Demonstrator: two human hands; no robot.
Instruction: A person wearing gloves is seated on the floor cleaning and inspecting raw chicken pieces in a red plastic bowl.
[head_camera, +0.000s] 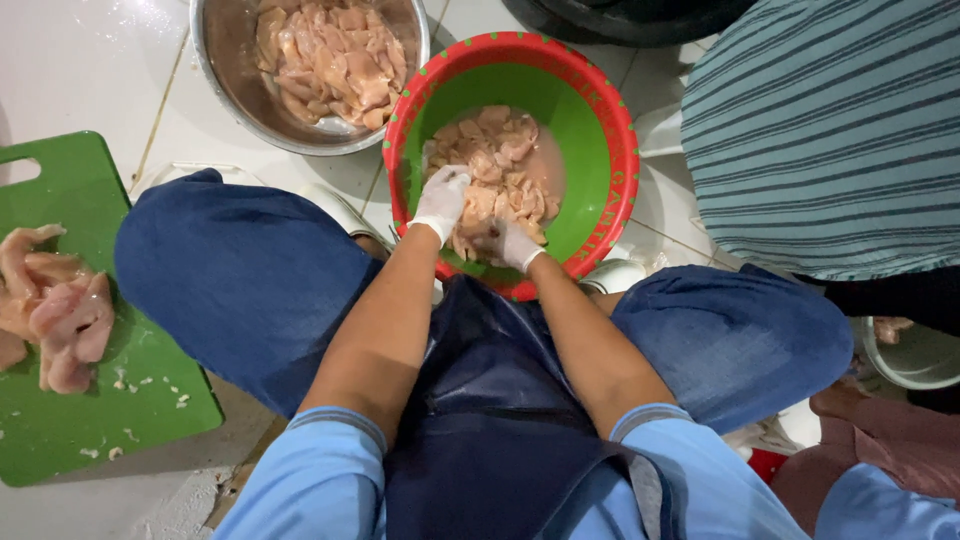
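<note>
Both my hands wear white gloves and reach down into a green plastic bowl with a red rim (600, 110) on the tiled floor. The bowl holds raw chicken pieces (505, 150) in cloudy water. My left hand (442, 200) rests on the pieces at the bowl's near left side. My right hand (512, 243) is low at the near edge, its fingers curled among the chicken. Whether either hand actually grips a piece is unclear. My knees in blue jeans spread on both sides of the bowl.
A steel bowl (225, 70) of raw chicken pieces stands at the back left. A green cutting board (90, 420) with raw chicken lies at the left. Another person in a striped shirt (830, 130) sits at the right. A white bowl (915, 360) is near that person.
</note>
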